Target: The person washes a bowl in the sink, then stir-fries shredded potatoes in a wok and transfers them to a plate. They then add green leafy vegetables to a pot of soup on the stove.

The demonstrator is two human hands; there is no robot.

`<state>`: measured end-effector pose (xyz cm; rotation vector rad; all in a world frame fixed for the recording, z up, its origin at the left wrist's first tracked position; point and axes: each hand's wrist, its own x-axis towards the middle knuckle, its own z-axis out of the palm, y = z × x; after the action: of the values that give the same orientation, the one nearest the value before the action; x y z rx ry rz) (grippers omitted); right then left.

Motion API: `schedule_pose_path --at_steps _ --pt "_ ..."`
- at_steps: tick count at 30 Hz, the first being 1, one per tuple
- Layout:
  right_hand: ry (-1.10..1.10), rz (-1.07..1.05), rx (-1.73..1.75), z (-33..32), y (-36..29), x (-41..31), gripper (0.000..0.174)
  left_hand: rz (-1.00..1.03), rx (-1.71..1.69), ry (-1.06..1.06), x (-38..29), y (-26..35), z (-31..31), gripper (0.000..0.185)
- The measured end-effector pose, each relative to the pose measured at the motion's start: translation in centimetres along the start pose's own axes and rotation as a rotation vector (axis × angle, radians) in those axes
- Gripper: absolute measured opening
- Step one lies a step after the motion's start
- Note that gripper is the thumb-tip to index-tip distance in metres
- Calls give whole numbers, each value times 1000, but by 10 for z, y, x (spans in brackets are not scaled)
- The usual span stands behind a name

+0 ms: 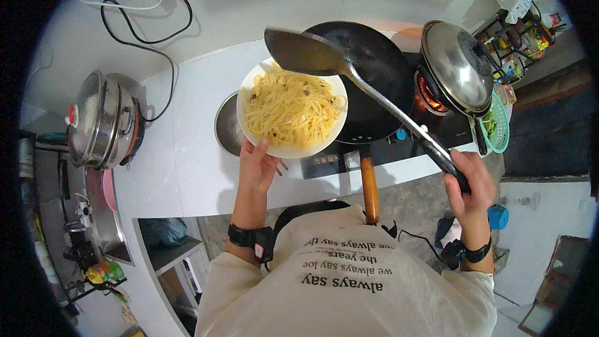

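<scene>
My left hand (258,161) grips the near rim of a white plate (291,150), its thumb over the edge. Pale yellow shredded food (295,107), perhaps potato strips, with dark specks is heaped on the plate. My right hand (472,189) is closed around the black handle of a metal wok spatula (306,51). The spatula's blade hangs above the plate's far side. Behind both, a black wok (374,70) with a wooden handle (369,187) sits on the black cooktop (327,164); the plate and spatula hide part of it. No food shows in the wok's visible part.
Under the plate is a metal bowl (227,126). A lidded pan (456,65) stands over a glowing burner (429,96) at right, beside a green basket (500,124) of greens. A lidded steel pot (105,121) stands at left, near a black power cord (171,65).
</scene>
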<state>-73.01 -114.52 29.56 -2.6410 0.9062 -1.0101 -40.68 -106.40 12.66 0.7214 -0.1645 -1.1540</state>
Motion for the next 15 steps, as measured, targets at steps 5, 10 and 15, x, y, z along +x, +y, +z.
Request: schedule_pose_path --at_steps 5,10,15 --pt "-8 590 291 0 18 -2 23 12 27 5 1 -2 -3 50" --pt "-104 962 586 1 85 21 26 64 66 9 -8 12 -17 57" --pt "-299 1006 367 34 138 42 27 138 90 44 -24 33 -43 62"
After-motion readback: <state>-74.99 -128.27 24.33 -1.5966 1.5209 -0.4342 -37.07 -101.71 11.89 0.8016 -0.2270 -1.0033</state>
